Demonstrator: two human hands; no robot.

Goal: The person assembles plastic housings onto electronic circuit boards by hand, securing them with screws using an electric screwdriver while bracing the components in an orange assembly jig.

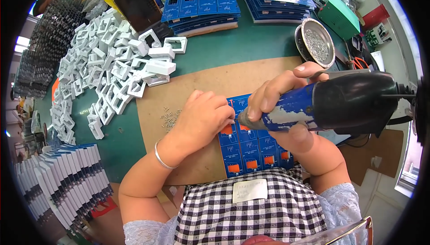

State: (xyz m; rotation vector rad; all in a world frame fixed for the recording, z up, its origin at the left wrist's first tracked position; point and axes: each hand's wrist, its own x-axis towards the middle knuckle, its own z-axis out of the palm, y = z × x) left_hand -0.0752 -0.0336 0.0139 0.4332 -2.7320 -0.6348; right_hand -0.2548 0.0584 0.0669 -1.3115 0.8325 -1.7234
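Observation:
My right hand (280, 95) is wrapped round a blue and black electric screwdriver (354, 101), its nose pointing left and its blue paint worn. Under it lies a blue circuit board panel (230, 151) with orange parts (251, 164) in rows. My left hand (204, 117) is closed in a pinch at the panel's upper left, close to the screwdriver's nose. What those fingertips hold, if anything, is too small to make out. The screwdriver and my right hand hide the panel's upper right. Loose small screws (169, 119) lie beside my left wrist.
A brown board (192, 77) lies on the green table (264, 43). White plastic frames (107, 65) are heaped at left. Blue panel stacks (201, 3) stand at the back, near a dark-screened device (138, 8). A metal bowl of screws (316, 43) and a green box (339, 15) are at right.

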